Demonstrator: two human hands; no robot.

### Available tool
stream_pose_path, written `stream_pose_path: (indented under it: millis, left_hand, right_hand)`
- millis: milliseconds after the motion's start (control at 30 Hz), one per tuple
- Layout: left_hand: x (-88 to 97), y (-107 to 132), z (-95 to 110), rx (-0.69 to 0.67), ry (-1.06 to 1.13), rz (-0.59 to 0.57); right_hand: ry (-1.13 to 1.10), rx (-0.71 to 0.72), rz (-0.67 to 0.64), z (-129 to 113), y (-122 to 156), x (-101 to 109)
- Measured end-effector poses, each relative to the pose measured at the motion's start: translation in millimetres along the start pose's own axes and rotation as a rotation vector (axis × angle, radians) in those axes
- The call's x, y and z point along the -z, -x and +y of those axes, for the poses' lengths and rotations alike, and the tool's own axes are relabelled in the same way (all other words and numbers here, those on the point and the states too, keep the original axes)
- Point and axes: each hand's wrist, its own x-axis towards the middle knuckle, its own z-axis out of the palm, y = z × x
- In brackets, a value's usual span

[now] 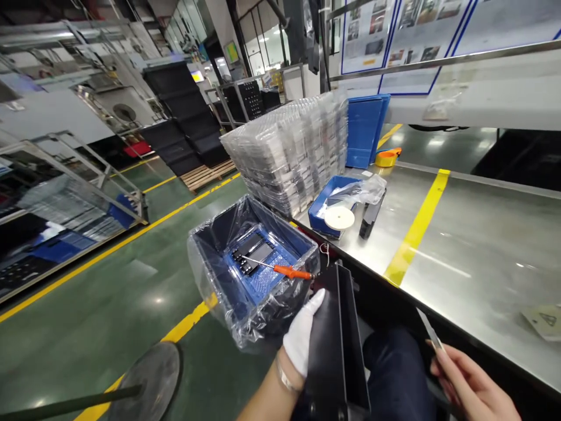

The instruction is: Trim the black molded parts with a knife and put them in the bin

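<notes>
Black tray in hand beside the tabletop (pixel 460 234).
Gloved left hand (pixel 302 339) grips the black tray (pixel 337 345) upright over the lap; bare right hand (pixel 471 386) pinches a thin blade (pixel 428 332). Lined bin (pixel 210 275) holds parts and a screwdriver (pixel 280 268).

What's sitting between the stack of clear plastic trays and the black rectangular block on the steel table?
In the head view, a shallow blue tray holding a white disc and crumpled clear plastic lies between the stack and the block.
</notes>
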Motion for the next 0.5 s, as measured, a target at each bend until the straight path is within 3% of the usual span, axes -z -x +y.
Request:
stream_pose_path:
  millis: [67,167,367,500]
  left_hand:
    - [0.6,0,0,-0.052,0.102,-0.091]
    - [-0.9,2,1,-0.130,0.089,-0.150]
    - [6.1,-2,4,-0.220,0.106,-0.106]
    - [14.4,-5,10,-0.209,0.044,-0.120]
  right_hand:
    - [-0.011,-0.032,-0.016,-3,5,-6]
    - [-0.037,-0.032,-0.064,0,7,-12]
    - [-0.035,0.044,-0.079,3,10,-15]
    - [-0.023,0.183,-0.128,-17,32,-9]
